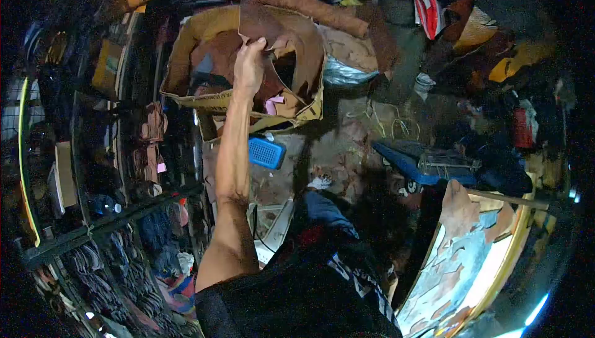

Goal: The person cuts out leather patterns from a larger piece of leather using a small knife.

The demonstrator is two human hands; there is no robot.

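Observation:
My left hand (249, 68) reaches forward over a large open cardboard box (180, 94). Its fingers are closed on the edge of a dark brown leather piece (255, 23), which stands up above the box's contents. More brown sheets and scraps fill the box around it, among them a small pink piece (271, 105). My right hand does not show.
A rolled brown sheet (297, 6) lies behind the box, and a blue plastic basket (266, 153) sits in front. At left stands a dark rack (111, 214) with hanging items. Leather pieces cover a bright table (455, 257) at lower right.

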